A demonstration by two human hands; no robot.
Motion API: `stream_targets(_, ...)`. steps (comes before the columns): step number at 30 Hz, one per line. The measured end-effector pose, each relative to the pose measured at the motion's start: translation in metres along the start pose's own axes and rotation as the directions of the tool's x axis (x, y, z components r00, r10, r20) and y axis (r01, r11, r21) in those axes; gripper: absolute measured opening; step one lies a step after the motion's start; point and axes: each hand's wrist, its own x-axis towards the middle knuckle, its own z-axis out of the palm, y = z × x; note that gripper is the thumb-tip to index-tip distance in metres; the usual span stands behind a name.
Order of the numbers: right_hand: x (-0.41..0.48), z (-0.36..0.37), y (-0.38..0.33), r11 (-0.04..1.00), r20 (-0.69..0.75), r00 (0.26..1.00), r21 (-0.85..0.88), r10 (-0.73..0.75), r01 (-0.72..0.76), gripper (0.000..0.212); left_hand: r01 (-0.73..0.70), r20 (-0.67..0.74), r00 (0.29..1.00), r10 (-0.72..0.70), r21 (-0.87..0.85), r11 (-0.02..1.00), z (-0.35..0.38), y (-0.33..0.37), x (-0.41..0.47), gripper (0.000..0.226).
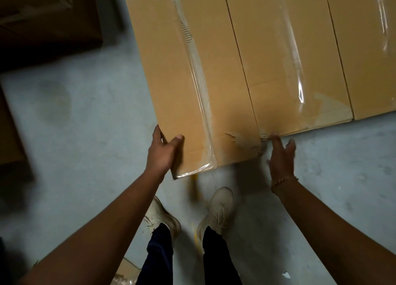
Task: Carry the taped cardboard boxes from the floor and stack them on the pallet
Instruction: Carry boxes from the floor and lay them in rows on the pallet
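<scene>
Three tan cardboard boxes sealed with clear tape lie side by side in front of me. The leftmost box (169, 75) juts nearest to me. My left hand (162, 152) grips its near left corner, thumb on the top face and fingers down the side. My right hand (281, 156) hovers with straight fingers just off the near right corner of that box, fingertips at the seam with the middle box (287, 55). The third box (364, 49) runs off the right edge. What the boxes rest on is hidden.
Grey concrete floor (85, 124) spreads to the left and near me. Dark brown cartons (47, 19) stand at the upper left, another at the left edge (8, 134). My two pale shoes (218, 209) stand just below the box. Cardboard scrap (126, 269) lies at the bottom.
</scene>
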Motion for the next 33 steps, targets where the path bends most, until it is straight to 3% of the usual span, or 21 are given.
stream_targets(1,-0.007,-0.008,0.002,0.947,-0.033,0.974,-0.246,-0.223,0.208,0.103,-0.05,0.025,0.999,0.049,0.055,0.997,-0.002,-0.003,-0.007,0.074)
stream_targets(3,-0.017,-0.025,0.007,0.605,0.122,0.802,-0.594,-0.584,0.531,0.104,-0.116,0.083,0.991,0.103,0.172,0.978,-0.006,-0.015,-0.022,0.101)
stream_targets(4,-0.019,-0.033,0.008,0.443,0.226,0.731,-0.669,-0.644,0.597,0.109,-0.125,0.107,0.989,0.102,0.235,0.964,-0.007,-0.021,-0.029,0.116)
stream_targets(6,-0.009,-0.043,0.012,0.226,0.375,0.667,-0.74,-0.643,0.634,0.12,-0.137,0.136,0.986,0.092,0.371,0.919,-0.008,-0.032,-0.044,0.136)
stream_targets(8,0.005,-0.047,0.007,0.056,0.487,0.623,-0.759,-0.613,0.649,0.129,-0.175,0.159,0.981,0.111,0.482,0.859,-0.008,-0.041,-0.054,0.142)
stream_targets(11,0.019,-0.044,-0.006,-0.1,0.595,0.568,-0.735,-0.569,0.671,0.13,-0.182,0.159,0.981,0.109,0.576,0.797,-0.005,-0.051,-0.058,0.141)
stream_targets(16,0.025,-0.034,-0.017,-0.155,0.627,0.554,-0.727,-0.548,0.669,0.123,-0.192,0.126,0.981,0.146,0.572,0.797,-0.003,-0.056,-0.05,0.126)
stream_targets(28,0.019,-0.013,-0.045,-0.126,0.586,0.596,-0.763,-0.549,0.634,0.081,-0.193,0.075,0.981,0.181,0.527,0.827,-0.007,-0.038,-0.033,0.118)
stream_targets(33,0.018,-0.007,-0.053,-0.119,0.564,0.614,-0.782,-0.553,0.611,0.076,-0.193,0.076,0.981,0.18,0.523,0.83,-0.01,-0.033,-0.025,0.119)
